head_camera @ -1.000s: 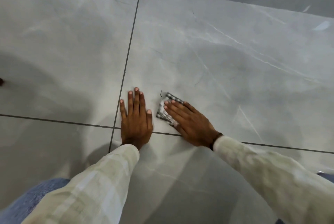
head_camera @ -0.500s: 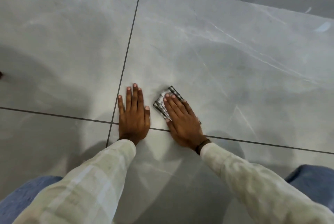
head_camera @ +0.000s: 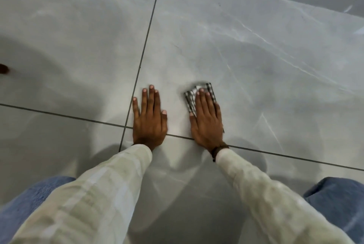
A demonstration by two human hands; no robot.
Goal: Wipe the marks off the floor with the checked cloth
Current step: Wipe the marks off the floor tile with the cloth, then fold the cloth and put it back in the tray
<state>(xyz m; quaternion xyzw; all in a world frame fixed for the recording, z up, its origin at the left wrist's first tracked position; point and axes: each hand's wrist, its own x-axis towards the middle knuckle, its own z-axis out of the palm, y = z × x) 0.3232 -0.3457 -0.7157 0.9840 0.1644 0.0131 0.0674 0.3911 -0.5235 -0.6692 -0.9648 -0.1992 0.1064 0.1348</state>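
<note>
Cloth position: the checked cloth (head_camera: 199, 96) lies flat on the grey floor (head_camera: 256, 56), directly beneath the right hand (head_camera: 206, 119), its far edge showing past the fingertips. That hand is spread, palm down, pressing the cloth rather than gripping it. Left hand (head_camera: 149, 117) rests flat and empty on the tile just beside, fingers straight, at the tile joints (head_camera: 137, 74). Cloth's long axis runs away from the person, in line with the fingers. No mark is visible near the cloth; whether one sits under it cannot be told. Right hand would do any further wiping.
</note>
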